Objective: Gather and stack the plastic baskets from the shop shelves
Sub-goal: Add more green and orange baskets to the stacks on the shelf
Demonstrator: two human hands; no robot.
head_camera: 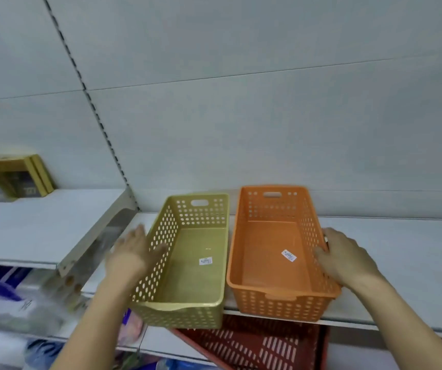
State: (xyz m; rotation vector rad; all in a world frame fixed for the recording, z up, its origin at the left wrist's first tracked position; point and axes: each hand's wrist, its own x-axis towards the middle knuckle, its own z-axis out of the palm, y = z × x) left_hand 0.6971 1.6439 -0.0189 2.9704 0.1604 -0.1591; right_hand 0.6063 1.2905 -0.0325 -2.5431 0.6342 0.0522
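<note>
Left hand (131, 248) is pressing spread fingers (161, 248) against the green basket (187, 263), lying at their three o'clock; right hand (348, 257) is gripping the orange basket (273, 252) at nine o'clock.

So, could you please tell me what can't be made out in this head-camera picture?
- Price stickers in the green basket and the orange basket: print too small to read.
- Left hand: motion-blurred, so whether it grips the green basket's wall is unclear.
- Red basket below: largely hidden by the shelf and cut off by the bottom edge.
- Goods at lower left: blurred.
</note>
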